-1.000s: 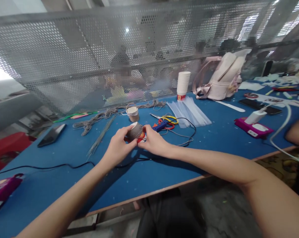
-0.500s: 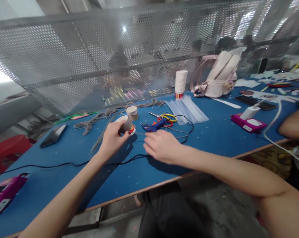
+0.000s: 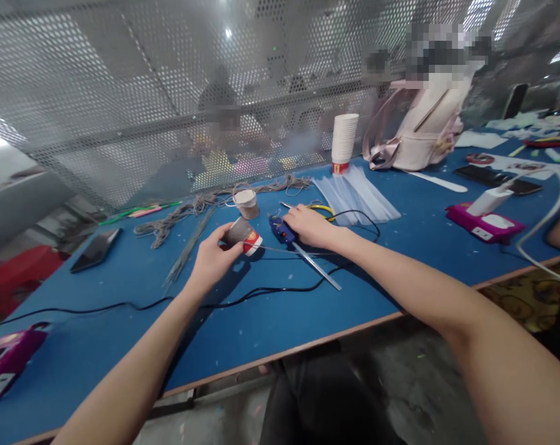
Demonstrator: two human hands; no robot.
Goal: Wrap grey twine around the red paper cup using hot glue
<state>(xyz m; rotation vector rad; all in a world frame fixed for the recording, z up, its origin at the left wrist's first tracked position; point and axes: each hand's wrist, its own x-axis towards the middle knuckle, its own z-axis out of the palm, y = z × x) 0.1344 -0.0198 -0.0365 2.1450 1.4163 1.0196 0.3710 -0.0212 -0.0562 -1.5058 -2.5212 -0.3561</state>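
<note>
My left hand (image 3: 215, 256) is closed on a tilted paper cup (image 3: 252, 242), red and white near its rim and wrapped in grey cord. A strand of cord runs from the cup to the right. My right hand (image 3: 313, 227) lies over the handle side of a blue glue gun (image 3: 281, 230), its fingers curled; how firmly they grip is hidden. From beneath the gun a clear glue stick (image 3: 317, 267) sticks out toward the front. Scissors with yellow handles (image 3: 324, 211) are partly covered by my right hand. A second cord-wrapped cup (image 3: 246, 204) stands behind the held one.
Grey cord (image 3: 201, 207) lies along the mesh partition (image 3: 164, 111). Farther right are stacked paper cups (image 3: 345, 141), clear sticks (image 3: 356, 196), a pink backpack (image 3: 414, 139) and a purple power strip (image 3: 484, 224). A black cable (image 3: 256, 295) crosses the table; a phone (image 3: 96, 250) lies left.
My right hand has moved back from the cord strand to the glue gun, which is now turned, its glue stick showing. The cup in my left hand is turned, showing more red.
</note>
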